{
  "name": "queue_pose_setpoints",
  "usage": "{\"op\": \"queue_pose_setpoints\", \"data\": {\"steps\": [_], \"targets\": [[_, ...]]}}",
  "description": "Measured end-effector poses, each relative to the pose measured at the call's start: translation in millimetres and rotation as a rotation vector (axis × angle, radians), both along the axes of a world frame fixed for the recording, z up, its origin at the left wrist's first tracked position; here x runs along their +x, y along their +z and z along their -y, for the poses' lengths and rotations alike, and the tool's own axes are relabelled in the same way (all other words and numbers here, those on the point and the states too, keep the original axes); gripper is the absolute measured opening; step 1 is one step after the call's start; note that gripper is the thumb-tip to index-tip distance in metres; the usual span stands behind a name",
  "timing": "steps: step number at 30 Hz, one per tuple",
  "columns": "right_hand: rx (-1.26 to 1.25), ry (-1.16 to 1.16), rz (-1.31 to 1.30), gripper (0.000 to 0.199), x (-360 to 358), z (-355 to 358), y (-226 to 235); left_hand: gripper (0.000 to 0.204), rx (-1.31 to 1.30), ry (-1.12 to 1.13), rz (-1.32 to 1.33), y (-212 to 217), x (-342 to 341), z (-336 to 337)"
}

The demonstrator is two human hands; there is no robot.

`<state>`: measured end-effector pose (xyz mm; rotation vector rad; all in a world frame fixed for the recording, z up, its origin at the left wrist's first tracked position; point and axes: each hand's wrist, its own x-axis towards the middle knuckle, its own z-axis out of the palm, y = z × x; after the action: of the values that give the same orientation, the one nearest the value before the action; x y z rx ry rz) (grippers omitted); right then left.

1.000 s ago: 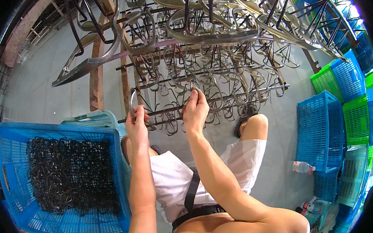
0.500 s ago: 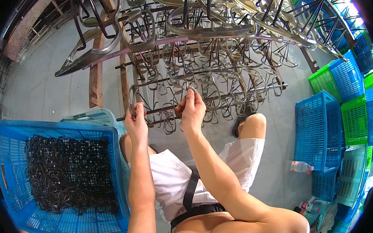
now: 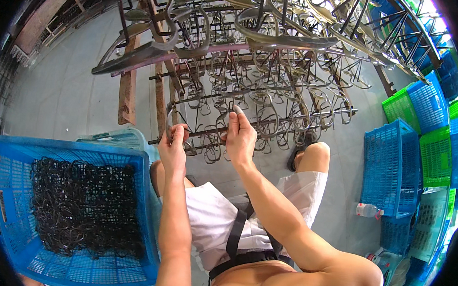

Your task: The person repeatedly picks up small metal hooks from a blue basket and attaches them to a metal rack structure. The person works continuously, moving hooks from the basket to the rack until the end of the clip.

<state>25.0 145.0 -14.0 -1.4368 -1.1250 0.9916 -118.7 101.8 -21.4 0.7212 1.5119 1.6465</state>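
Observation:
In front of me stands a rack (image 3: pixel 230 48) of metal bars, hung with many glossy grey-brown glasses frames on thin dark wire prongs. My hands are at its lowest bar. The fingers of my left hand (image 3: pixel 172 150) are closed at the near left end of this bar, around the lower edge of a glasses frame (image 3: pixel 169 118). To its right, my right hand (image 3: pixel 241 141) pinches with thumb and forefinger at a frame's edge on the same bar. My fingers partly hide both contact points.
On my left is a blue plastic basket (image 3: pixel 75 145) holding a tangle of thin black curved pieces (image 3: pixel 84 207). Blue baskets (image 3: pixel 389 167) and green crates (image 3: pixel 434 157) are stacked on the right. A clear bottle (image 3: pixel 369 210) lies beside them. Large frames on an upper bar (image 3: pixel 214 49) overhang my hands.
The rack has shifted slightly right and upward in view. Both hands stay at the lowest bar and appear a little farther right, their fingers still closed.

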Motion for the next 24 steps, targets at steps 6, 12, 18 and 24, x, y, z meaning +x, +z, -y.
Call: {"op": "queue_pose_setpoints", "data": {"steps": [6, 12, 18, 24], "targets": [[-0.058, 0.019, -0.105, 0.032, 7, -2, 3, 0.019, 0.062, 0.037, 0.136, 2, 3, 2], [0.014, 0.000, -0.034, 0.032, -7, 0, -2, 0.021, 0.031, 0.037, 0.020, -7, 2, -1], [-0.049, 0.020, -0.138, 0.033, -7, 2, 6, 0.021, 0.026, 0.033, -0.023, -10, 1, -3], [-0.016, 0.032, -0.073, 0.034, -4, 4, 10, 0.020, -0.009, 0.060, -0.070, 1, 6, -2]]}}
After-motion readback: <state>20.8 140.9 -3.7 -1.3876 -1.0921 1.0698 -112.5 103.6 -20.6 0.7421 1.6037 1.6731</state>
